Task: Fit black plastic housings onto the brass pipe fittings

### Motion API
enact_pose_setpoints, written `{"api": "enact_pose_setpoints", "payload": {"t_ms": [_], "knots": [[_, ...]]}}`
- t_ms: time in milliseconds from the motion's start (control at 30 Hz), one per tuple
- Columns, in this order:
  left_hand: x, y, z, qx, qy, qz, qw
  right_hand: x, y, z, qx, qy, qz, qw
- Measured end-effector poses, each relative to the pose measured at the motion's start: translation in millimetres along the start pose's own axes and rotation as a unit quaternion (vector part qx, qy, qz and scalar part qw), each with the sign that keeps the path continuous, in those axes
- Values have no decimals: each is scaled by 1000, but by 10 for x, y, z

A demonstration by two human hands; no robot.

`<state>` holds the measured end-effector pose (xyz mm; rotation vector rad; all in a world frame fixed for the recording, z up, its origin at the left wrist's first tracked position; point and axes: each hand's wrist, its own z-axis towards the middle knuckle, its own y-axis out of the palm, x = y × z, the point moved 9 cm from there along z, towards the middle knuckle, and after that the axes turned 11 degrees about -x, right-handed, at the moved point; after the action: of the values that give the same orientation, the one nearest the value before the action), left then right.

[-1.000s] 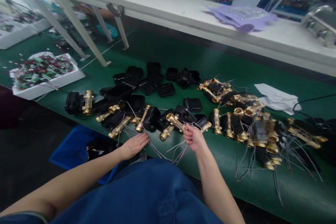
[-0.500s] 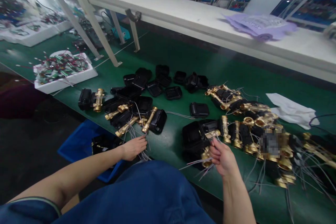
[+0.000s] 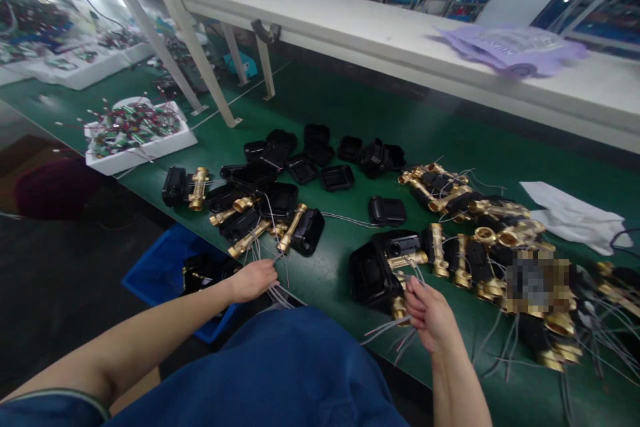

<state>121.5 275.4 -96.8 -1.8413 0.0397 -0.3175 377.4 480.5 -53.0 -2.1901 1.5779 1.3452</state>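
From the head camera I see my right hand [image 3: 431, 312] closed around a brass-and-black valve unit [image 3: 383, 270] at the near edge of the green bench [image 3: 350, 107], fingers curled over its brass end and the thin grey wires [image 3: 385, 330] that trail from it toward my lap. My left hand [image 3: 254, 278] lies at the same near edge, well to the left of that unit, fingers drawn together on a bundle of grey leads [image 3: 273, 267] running from a cluster of black housings with brass fittings [image 3: 270, 220]; I cannot tell whether it truly pinches them. Beyond the held unit, farther across the bench, sit loose black covers [image 3: 320, 157]. To the right of the unit lies a heap of finished brass assemblies [image 3: 480, 227] with tangled wires, and past it a white cloth [image 3: 575, 217]. Far left of the unit stands a white tray [image 3: 145, 147] of small parts. Below the bench edge, under my left forearm, is a blue bin [image 3: 160, 270].
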Motion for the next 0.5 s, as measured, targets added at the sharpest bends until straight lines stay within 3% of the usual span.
{"api": "enact_pose_setpoints", "payload": {"t_ms": [100,200,333,500], "knots": [[-94,-183,98,-2,-62,-111,992,37,-8,11,12,7,5,1000],[-202,-338,152,39,-126,-232,964,47,-44,4,20,11,10,1000],[-334,-520,140,86,-196,-279,936,53,-102,1,29,6,9,1000],[-677,-880,-114,228,-323,-346,851,135,-83,53,27,18,9,999]]}}
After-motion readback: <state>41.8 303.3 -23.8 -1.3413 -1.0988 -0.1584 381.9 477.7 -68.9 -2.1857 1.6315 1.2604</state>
